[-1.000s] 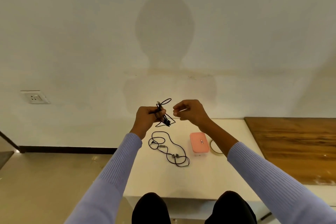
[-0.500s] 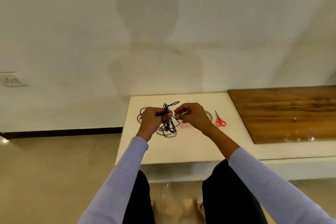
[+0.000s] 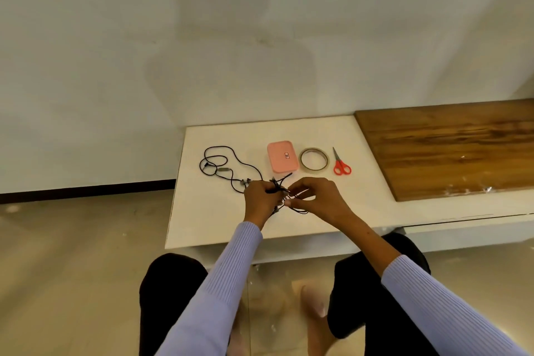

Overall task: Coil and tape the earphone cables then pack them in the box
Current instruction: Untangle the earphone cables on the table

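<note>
Above the near middle of the bench (image 3: 219,220), the left hand (image 3: 261,196) is curled round a bundled earphone cable (image 3: 281,191), while the right hand (image 3: 320,196) pinches its loose strands. The cable looks light, limp and springy, best held across the bundle's waist. Its loops seem to run from 11 to 5 o'clock, though they are tangled. A second cable (image 3: 219,166) sprawls at 10 o'clock; the closed pink box (image 3: 282,156) sits at 12.
</note>
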